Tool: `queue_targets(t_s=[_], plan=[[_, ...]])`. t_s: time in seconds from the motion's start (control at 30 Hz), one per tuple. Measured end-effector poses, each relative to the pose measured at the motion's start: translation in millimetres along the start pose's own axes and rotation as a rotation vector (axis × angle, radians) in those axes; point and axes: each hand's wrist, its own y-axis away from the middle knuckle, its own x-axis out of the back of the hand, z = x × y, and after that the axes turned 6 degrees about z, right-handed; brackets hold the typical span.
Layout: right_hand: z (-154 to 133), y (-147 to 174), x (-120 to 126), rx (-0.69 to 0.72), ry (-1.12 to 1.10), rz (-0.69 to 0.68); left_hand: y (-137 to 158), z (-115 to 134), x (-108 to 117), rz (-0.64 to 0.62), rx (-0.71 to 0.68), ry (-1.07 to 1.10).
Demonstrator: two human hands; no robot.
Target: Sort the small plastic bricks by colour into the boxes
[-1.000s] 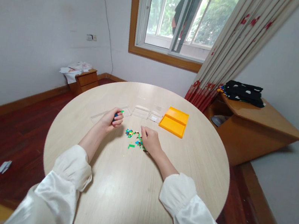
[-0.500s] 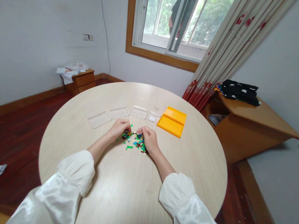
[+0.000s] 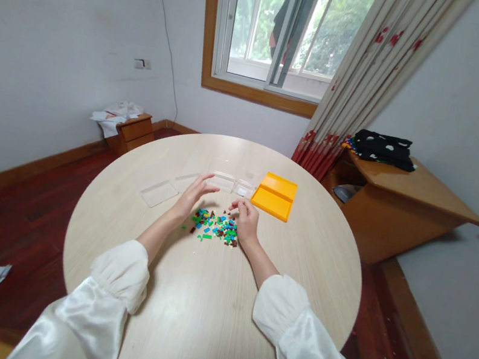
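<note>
Currently I see bricks [image 3: 215,230] loose on the tabletop [image 3: 203,314], none visible in the transparent trays [image 3: 159,193]. Left hand [image 3: 190,199] spread apart; right hand [image 3: 246,221] curled, can't tell its grip.

Head cam looks fwd & down over rnd tbl [image 3: 204,308] twd window [image 3: 255,23].

Glossy white satiny sleeves [image 3: 87,319] with puffed, gathered matte cuffs [image 3: 122,270]

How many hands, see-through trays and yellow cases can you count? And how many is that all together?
Hands: 2 (left hand and right hand)
See-through trays: 4
Yellow case: 1
Total: 7
</note>
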Motion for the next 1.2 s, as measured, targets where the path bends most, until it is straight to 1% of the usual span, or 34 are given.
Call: queue_targets(t_s=[0.1, 0.2, 0.27, 0.33, 0.4, 0.43, 0.47, 0.53, 0.6, 0.67, 0.73, 0.8, 0.83, 0.87, 0.93, 1.07, 1.2], plan=[[2.3, -0.3, 0.2, -0.019, -0.008, 0.008, -3.4, 28.8, -0.8, 0.131, -0.084, -0.041], [2.6, 0.4, 0.3, -0.003, -0.011, 0.012, -7.6, 67.0, 6.2, 0.237, -0.161, -0.003], [2.0, 1.3, 0.3, 0.004, -0.020, 0.008, -11.0, 93.0, 16.6, 0.295, -0.194, 0.053], [1.1, 2.2, 0.3, -0.001, -0.026, -0.003, -14.2, 113.8, 30.8, 0.353, -0.212, 0.119], [-0.1, 3.0, 0.6, -0.005, -0.027, -0.012, -14.6, 124.2, 46.9, 0.419, -0.203, 0.153], [-0.8, 3.3, 0.8, -0.002, -0.024, -0.013, -12.5, 124.3, 54.8, 0.459, -0.203, 0.140], [-1.5, 3.6, 1.1, 0.004, -0.020, -0.013, -7.9, 120.9, 62.3, 0.496, -0.205, 0.100], [-3.3, 4.2, 1.8, 0.017, -0.013, -0.017, 10.4, 104.1, 75.1, 0.557, -0.200, -0.065], [-5.2, 4.8, 2.4, 0.024, -0.007, -0.029, 41.3, 77.1, 84.6, 0.568, -0.186, -0.366], [-7.1, 5.5, 2.6, 0.020, 0.000, -0.042, 81.0, 45.6, 91.2, 0.446, -0.169, -0.774], [-8.7, 6.2, 2.5, 0.010, 0.006, -0.051, 120.6, 16.2, 95.0, 0.306, -0.116, -1.111], [-9.6, 6.8, 2.3, 0.001, 0.011, -0.055, 150.0, -5.3, 95.0, 0.160, -0.060, -1.369], [-9.8, 7.0, 2.2, -0.002, 0.013, -0.057, 158.5, -12.3, 93.2, 0.106, -0.057, -1.466], [-9.8, 7.2, 2.1, -0.004, 0.015, -0.055, 162.4, -16.8, 90.1, 0.061, -0.053, -1.537], [-9.3, 7.4, 2.1, -0.005, 0.021, -0.056, 157.6, -20.3, 80.4, 0.005, -0.024, -1.604], [-5.9, 7.7, 2.0, -0.007, 0.068, -0.082, 119.7, -21.2, 54.3, -0.043, 0.014, -1.603], [0.1, 8.0, 2.3, 0.010, 0.170, -0.138, 82.3, -29.8, 31.1, -0.075, -0.018, -1.505]])
